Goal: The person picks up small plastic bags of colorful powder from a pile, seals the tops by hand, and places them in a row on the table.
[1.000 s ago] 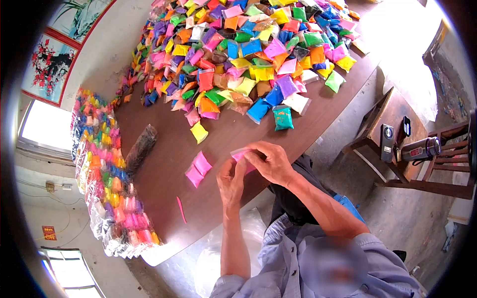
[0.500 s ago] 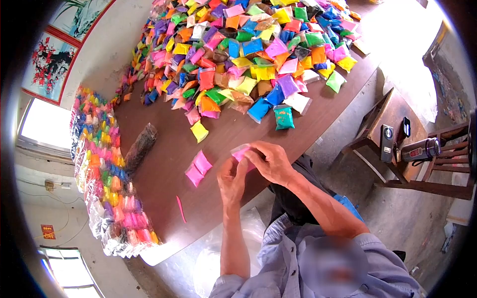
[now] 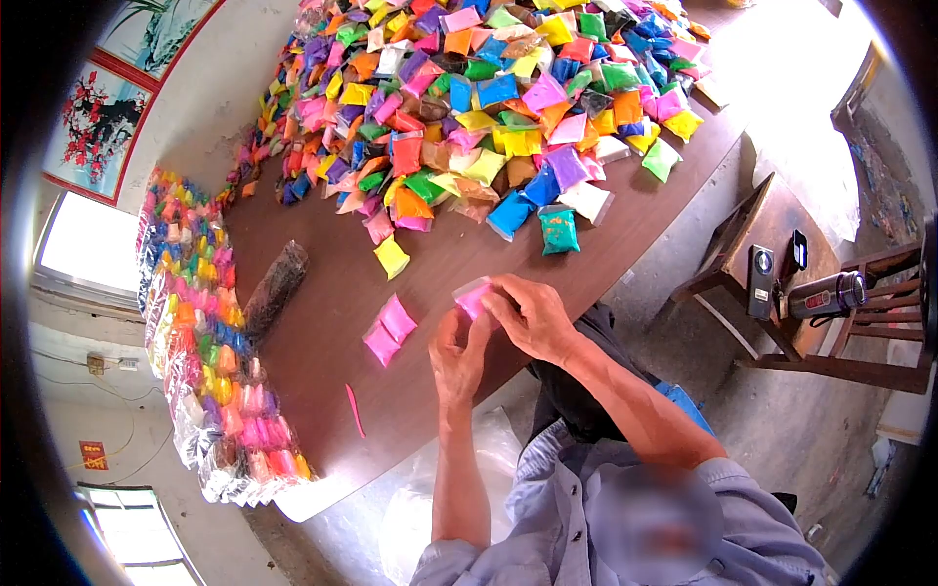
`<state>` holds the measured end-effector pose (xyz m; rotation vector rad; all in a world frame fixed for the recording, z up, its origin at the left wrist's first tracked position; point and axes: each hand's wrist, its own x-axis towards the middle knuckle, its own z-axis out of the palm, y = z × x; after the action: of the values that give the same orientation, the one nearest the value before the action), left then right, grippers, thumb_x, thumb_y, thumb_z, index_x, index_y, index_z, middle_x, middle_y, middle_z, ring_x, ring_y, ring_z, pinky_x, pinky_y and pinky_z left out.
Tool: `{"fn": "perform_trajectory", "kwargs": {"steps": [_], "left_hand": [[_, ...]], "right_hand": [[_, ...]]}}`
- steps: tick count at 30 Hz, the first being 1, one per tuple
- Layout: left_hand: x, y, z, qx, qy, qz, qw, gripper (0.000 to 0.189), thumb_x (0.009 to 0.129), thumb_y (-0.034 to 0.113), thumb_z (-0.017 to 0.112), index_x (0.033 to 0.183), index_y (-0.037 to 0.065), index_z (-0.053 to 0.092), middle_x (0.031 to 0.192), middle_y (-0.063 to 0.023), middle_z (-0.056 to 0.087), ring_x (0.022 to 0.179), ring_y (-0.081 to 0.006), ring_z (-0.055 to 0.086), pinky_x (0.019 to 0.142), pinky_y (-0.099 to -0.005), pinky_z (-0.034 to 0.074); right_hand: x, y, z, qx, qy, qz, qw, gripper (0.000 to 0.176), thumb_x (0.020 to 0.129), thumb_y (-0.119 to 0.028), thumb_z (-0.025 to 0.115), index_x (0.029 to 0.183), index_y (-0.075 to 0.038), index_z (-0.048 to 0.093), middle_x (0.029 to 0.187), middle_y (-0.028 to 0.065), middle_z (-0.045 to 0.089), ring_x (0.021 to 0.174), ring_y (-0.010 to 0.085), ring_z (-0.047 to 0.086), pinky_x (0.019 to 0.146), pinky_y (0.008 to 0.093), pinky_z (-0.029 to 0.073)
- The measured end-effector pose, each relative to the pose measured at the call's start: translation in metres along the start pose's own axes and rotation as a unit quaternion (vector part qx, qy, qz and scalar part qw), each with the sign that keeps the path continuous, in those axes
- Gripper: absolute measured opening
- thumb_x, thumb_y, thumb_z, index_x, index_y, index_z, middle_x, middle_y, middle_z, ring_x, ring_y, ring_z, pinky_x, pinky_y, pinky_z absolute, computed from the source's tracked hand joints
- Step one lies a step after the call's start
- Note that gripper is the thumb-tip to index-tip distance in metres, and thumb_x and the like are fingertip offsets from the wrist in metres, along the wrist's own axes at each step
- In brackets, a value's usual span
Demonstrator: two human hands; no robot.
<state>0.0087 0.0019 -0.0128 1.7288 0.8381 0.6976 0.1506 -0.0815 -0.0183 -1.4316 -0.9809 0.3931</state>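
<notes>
A small pink packet [image 3: 471, 297] with a clear edge is held up between my two hands over the near side of the table. My right hand [image 3: 532, 317] pinches its right side. My left hand [image 3: 456, 354] is closed at its lower edge, thumb and fingertips against it. Left of my hands, two pink packets [image 3: 390, 330] lie side by side, touching, on the brown table [image 3: 332, 278]. Nearer the table's left front edge lies a thin pink strip [image 3: 355, 410].
A large heap of colourful packets [image 3: 489, 117] covers the far part of the table. Clear bags of packets [image 3: 220, 352] line the left edge, beside a dark rolled bundle [image 3: 277, 290]. On the right, a wooden stool [image 3: 772, 244] holds a flask [image 3: 826, 294].
The pink packet between my hands has turned slightly, so more of its pink face shows. My hands have barely shifted, and the packets on the table have stayed in place.
</notes>
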Motion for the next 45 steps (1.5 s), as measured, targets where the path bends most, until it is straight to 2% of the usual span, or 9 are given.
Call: {"fn": "perform_trajectory", "kwargs": {"steps": [7,19,29,31,35,37,41,43,45], "left_hand": [[0.001,0.004,0.005,-0.09,0.02,-0.027,0.995,0.026,0.099,0.017,0.071,0.117,-0.002,0.072,0.099,-0.0042,0.075,0.088,-0.01,0.067,0.079,-0.0273,0.053],[0.001,0.006,0.001,-0.014,0.002,-0.063,0.998,0.027,0.097,0.014,0.073,0.118,-0.003,0.071,0.104,-0.0063,0.076,0.093,-0.0121,0.068,0.083,-0.029,0.053],[-0.001,0.013,-0.001,-0.071,0.011,-0.058,0.996,0.024,0.1,0.019,0.071,0.114,-0.001,0.072,0.096,-0.0011,0.072,0.088,-0.0088,0.063,0.079,-0.0248,0.05],[0.001,0.004,-0.005,-0.075,0.017,-0.057,0.995,0.025,0.102,0.021,0.069,0.112,-0.001,0.073,0.094,0.0014,0.071,0.085,-0.0073,0.06,0.076,-0.0242,0.049],[0.0,-0.003,-0.002,-0.065,0.032,-0.035,0.997,0.024,0.101,0.021,0.07,0.109,0.0,0.074,0.091,0.0036,0.068,0.082,-0.0056,0.057,0.073,-0.0239,0.047],[-0.001,-0.006,-0.002,-0.053,0.045,-0.03,0.997,0.023,0.101,0.021,0.07,0.107,-0.001,0.074,0.088,0.0041,0.068,0.081,-0.0047,0.056,0.072,-0.0235,0.046],[-0.001,-0.008,-0.003,-0.015,0.049,-0.033,0.998,0.021,0.101,0.02,0.07,0.106,0.0,0.075,0.087,0.0046,0.067,0.079,-0.0038,0.056,0.071,-0.0232,0.046],[-0.002,0.002,-0.003,-0.091,0.025,-0.049,0.994,0.018,0.103,0.019,0.071,0.107,0.001,0.073,0.093,0.0036,0.068,0.082,-0.0057,0.058,0.073,-0.0229,0.046],[-0.003,0.006,-0.003,-0.106,0.029,-0.048,0.993,0.017,0.102,0.018,0.071,0.106,0.002,0.074,0.092,0.0038,0.068,0.082,-0.0056,0.057,0.073,-0.0229,0.046]], "right_hand": [[0.0,-0.007,-0.002,0.006,-0.018,0.002,1.0,0.028,0.1,-0.022,0.067,0.115,0.002,0.067,0.097,0.0232,0.071,0.088,0.0425,0.07,0.073,0.0445,0.055],[0.001,0.0,-0.002,0.013,0.006,0.038,0.999,0.032,0.099,-0.024,0.069,0.117,0.002,0.066,0.094,0.0226,0.071,0.086,0.0415,0.07,0.074,0.044,0.054],[-0.001,-0.001,-0.002,0.026,-0.011,0.05,0.998,0.029,0.097,-0.021,0.07,0.115,0.002,0.067,0.095,0.0224,0.07,0.086,0.0397,0.07,0.074,0.0429,0.054],[-0.002,0.005,0.001,-0.007,-0.007,-0.025,1.0,0.032,0.098,-0.021,0.07,0.122,0.001,0.067,0.095,0.0161,0.072,0.078,0.0273,0.071,0.064,0.0357,0.055],[-0.003,-0.003,0.0,0.005,-0.029,0.008,1.0,0.031,0.098,-0.019,0.069,0.12,0.001,0.068,0.095,0.0168,0.072,0.077,0.0277,0.071,0.064,0.0352,0.055],[-0.002,-0.013,-0.002,0.028,-0.014,0.033,0.999,0.025,0.095,-0.019,0.07,0.111,0.001,0.07,0.095,0.0202,0.071,0.085,0.0376,0.071,0.074,0.0411,0.055],[-0.003,-0.007,-0.001,0.005,-0.006,0.027,1.0,0.025,0.095,-0.019,0.07,0.11,0.001,0.071,0.095,0.02,0.072,0.085,0.0365,0.071,0.073,0.0403,0.055],[-0.004,-0.003,0.0,0.018,0.005,0.014,1.0,0.029,0.096,-0.02,0.07,0.113,0.003,0.071,0.093,0.0164,0.072,0.075,0.026,0.07,0.063,0.0347,0.054],[-0.004,-0.001,0.001,0.008,0.002,0.005,1.0,0.029,0.096,-0.02,0.071,0.113,0.003,0.071,0.093,0.0162,0.072,0.074,0.0259,0.07,0.063,0.0343,0.054]]}}
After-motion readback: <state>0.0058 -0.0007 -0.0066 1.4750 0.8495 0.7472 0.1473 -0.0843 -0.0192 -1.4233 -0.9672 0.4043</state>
